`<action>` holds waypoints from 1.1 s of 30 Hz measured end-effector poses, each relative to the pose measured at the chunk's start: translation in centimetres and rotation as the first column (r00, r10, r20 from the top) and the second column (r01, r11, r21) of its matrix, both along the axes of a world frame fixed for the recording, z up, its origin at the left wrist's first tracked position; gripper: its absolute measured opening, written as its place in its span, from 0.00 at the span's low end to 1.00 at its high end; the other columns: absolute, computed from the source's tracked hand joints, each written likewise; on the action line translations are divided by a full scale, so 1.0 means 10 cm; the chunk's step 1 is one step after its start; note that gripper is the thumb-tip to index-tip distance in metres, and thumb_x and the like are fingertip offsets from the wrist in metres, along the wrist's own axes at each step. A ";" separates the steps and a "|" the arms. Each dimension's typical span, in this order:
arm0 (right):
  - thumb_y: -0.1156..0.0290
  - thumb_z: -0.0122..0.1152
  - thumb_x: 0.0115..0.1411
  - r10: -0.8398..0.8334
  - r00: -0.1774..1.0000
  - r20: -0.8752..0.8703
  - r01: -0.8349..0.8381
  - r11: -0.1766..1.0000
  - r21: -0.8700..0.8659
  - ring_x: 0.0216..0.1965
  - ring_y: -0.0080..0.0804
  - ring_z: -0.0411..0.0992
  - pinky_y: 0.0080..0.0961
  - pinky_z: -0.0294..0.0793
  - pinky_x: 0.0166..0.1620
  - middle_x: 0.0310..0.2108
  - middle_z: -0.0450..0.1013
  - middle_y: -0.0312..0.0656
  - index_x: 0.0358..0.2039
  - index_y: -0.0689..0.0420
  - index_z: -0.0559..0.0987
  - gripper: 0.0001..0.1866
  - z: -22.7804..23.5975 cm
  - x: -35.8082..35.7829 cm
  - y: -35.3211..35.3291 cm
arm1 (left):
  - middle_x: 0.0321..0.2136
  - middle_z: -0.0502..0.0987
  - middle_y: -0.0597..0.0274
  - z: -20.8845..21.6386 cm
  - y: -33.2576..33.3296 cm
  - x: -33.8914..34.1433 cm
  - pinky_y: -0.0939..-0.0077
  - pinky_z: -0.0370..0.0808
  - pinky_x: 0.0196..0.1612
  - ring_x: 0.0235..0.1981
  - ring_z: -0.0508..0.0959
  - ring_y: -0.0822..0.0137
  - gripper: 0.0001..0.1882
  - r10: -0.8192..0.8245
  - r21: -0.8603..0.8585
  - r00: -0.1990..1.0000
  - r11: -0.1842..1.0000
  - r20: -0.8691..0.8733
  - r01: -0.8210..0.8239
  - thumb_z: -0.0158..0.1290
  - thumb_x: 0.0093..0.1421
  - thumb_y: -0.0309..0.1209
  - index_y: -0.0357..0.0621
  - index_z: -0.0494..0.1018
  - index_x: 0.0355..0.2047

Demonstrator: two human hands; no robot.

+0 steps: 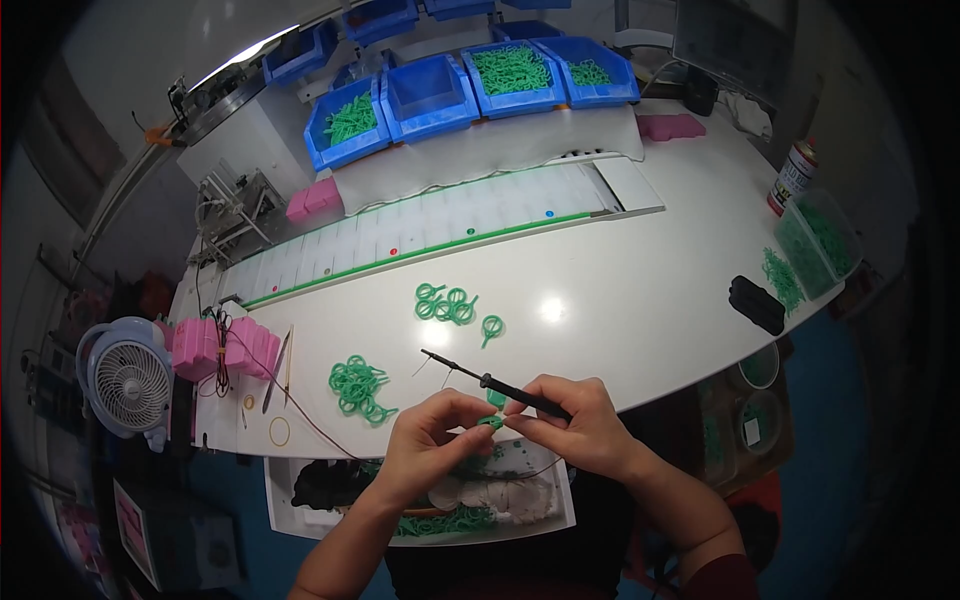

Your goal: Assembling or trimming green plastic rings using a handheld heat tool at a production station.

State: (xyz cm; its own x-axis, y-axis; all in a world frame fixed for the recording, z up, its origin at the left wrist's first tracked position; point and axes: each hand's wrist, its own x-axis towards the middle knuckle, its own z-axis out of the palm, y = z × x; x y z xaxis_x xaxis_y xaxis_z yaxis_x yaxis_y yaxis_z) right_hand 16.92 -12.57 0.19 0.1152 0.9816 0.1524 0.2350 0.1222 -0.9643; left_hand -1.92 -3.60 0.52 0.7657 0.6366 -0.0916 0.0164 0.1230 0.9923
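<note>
My left hand (pixel 432 440) pinches a small green plastic part (pixel 490 422) between thumb and fingertips, just over the table's near edge. My right hand (pixel 580 424) closes on the other side of that part, the fingertips of both hands almost meeting. A slim black pen-shaped tool (pixel 492 383) also lies in my right hand, its thin tip pointing up and left, away from the part. Fingers cover most of the green part. Left of my hands is a pile of green ring-shaped plastic pieces with short stems (pixel 357 388). Farther off sit several more rings (pixel 445 304) and a single ring (pixel 492 327).
An open drawer (pixel 570 500) with green pieces and cloth sits below my forearms. Across the back runs a conveyor strip (pixel 420 232) beneath blue bins (pixel 430 98). Pink blocks (pixel 250 347) and a fan (pixel 130 385) stand left; a clear tub (pixel 820 240) and black case (pixel 756 305) right.
</note>
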 end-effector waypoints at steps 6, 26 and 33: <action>0.71 0.63 0.55 0.003 1.000 -0.009 -0.003 1.000 0.000 0.16 0.12 0.61 0.14 0.58 0.20 0.15 0.69 0.33 0.33 0.62 0.79 0.08 -0.01 0.00 0.01 | 0.34 0.74 0.59 0.00 0.01 -0.01 0.78 0.77 0.36 0.31 0.78 0.70 0.11 -0.007 0.013 1.000 1.000 -0.003 0.007 0.55 0.57 0.20 0.32 0.72 0.40; 0.69 0.56 0.61 -0.047 0.979 0.199 0.040 0.998 0.038 0.14 0.17 0.59 0.18 0.56 0.19 0.13 0.67 0.34 0.29 0.61 0.81 0.10 0.01 0.50 -0.12 | 0.33 0.74 0.60 0.02 0.10 -0.13 0.79 0.78 0.37 0.31 0.77 0.72 0.09 0.048 -0.019 0.995 0.999 -0.082 -0.050 0.55 0.56 0.20 0.33 0.73 0.38; 0.71 0.60 0.56 0.055 0.952 0.301 -0.073 0.996 0.049 0.20 0.31 0.72 0.22 0.68 0.25 0.21 0.75 0.42 0.28 0.62 0.80 0.07 -0.07 0.57 -0.12 | 0.30 0.76 0.62 -0.10 0.18 -0.24 0.80 0.77 0.37 0.31 0.77 0.74 0.09 -0.046 -0.020 0.986 0.999 -0.159 0.043 0.55 0.57 0.21 0.35 0.73 0.39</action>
State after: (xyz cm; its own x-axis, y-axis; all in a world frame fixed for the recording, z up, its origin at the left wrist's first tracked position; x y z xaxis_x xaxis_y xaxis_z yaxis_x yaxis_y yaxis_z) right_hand 22.67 -13.76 -0.54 -0.0071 0.9736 0.2283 0.5010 0.2010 -0.8418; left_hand -4.31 -1.78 -0.45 0.7681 0.5996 -0.2246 0.1795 0.1351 0.9744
